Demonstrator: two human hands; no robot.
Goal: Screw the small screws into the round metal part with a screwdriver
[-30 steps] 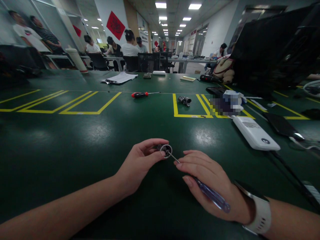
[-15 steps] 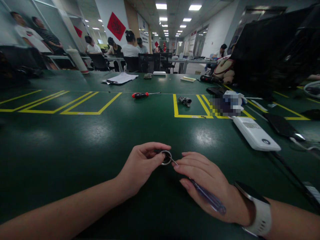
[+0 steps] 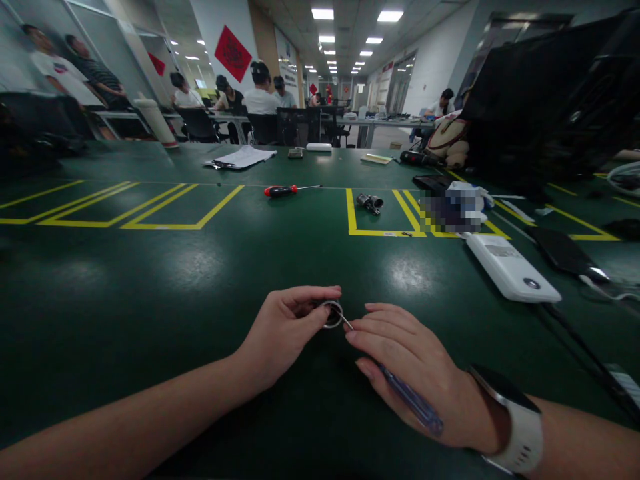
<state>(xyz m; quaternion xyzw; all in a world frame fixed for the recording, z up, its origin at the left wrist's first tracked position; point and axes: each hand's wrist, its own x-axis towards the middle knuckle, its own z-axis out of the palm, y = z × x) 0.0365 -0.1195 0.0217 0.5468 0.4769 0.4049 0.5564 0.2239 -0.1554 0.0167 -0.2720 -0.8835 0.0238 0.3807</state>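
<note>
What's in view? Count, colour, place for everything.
Table: one, green, foreground
Tape outlines: several, yellow, across table
Ring part: one, silver, centre foreground
Clear screwdriver: one, bluish, tip at ring
Dark screwdriver: one, black-red, table middle
Metal fitting: one, grey, inside tape
White device: one, white, table's right
Papers: uncounted, white, table's far side
Clutter: uncounted, mixed, table's right
People: several, mixed clothing, background
Chairs: several, black, background
Ceiling lights: several, white, overhead
Watch: one, pale strap, right wrist
Left hand: one, bare, holding ring part
Right hand: one, bare, holding clear screwdriver
</note>
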